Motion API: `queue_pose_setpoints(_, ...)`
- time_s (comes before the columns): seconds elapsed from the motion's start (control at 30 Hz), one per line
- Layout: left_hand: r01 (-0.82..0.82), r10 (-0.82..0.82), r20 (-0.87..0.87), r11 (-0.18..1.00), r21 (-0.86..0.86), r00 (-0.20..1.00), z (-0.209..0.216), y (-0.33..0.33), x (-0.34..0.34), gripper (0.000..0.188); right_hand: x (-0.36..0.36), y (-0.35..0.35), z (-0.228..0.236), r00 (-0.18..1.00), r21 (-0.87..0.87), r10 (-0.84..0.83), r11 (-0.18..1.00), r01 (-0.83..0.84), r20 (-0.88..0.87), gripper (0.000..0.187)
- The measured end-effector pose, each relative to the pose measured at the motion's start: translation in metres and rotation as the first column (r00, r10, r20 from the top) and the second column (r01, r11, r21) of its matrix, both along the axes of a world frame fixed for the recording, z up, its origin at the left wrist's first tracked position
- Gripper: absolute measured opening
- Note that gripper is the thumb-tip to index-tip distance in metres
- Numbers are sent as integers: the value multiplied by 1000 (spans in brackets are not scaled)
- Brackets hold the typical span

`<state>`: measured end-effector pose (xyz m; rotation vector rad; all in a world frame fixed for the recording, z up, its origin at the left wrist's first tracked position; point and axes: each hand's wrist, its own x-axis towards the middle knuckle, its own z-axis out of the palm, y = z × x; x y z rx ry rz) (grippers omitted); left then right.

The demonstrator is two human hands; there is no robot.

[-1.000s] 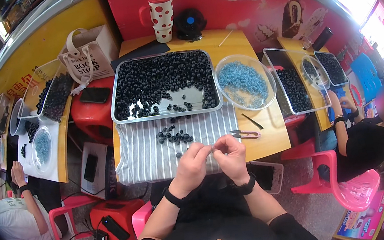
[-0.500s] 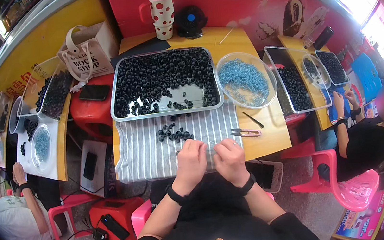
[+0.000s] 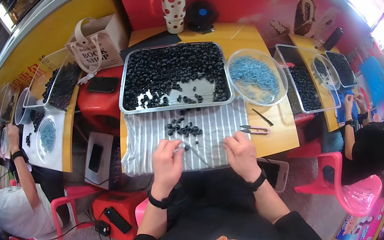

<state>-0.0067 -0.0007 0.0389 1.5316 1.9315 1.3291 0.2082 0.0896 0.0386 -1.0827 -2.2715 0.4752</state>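
Note:
My left hand (image 3: 166,162) is over the near part of a striped grey-and-white cloth (image 3: 144,143), fingers curled and thumb near the fingertips. Whatever it holds is too small to make out. A loose black bead-like piece (image 3: 186,148) lies just beside its fingertips. Opposite, my right hand (image 3: 241,151) is closed in a pinch, its contents hidden. A little pile of black bead-like pieces (image 3: 186,129) rests on the cloth between the hands and a metal tray (image 3: 175,106). That tray holds many more. Thread snips (image 3: 255,130) lie right of the cloth, past my right hand.
Right of the tray stands a round clear tub (image 3: 284,83) of small pale-blue pieces. A thin black stick (image 3: 263,117) lies near the snips. At the back are a dotted tumbler (image 3: 174,9) and a black fan (image 3: 203,15). People work at tables on both sides.
My hands have moved apart, the left one going left. The black piece by my left fingertips now shows clearly. The whole view has shifted slightly; the person at left has raised a hand.

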Motion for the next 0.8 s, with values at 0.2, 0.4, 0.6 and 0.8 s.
queue_pose_setpoints(0.2,18,-20,-59,999,-31,998,1,0,7,22,-3,-1,-2,999,44,-9,999,6,53,12)
queue_pose_setpoints(0.4,95,-90,199,995,-15,976,-20,3,5,24,-2,-5,-2,957,-191,3,980,-61,-290,11)
queue_pose_setpoints(0.6,239,-151,988,961,141,25,-18,-8,11,23,-26,-29,18,784,-377,59,852,-362,-618,15)
queue_pose_setpoints(0.8,264,-183,971,939,219,-153,-21,-10,18,25,-36,-30,26,792,-290,114,892,-347,-600,10)
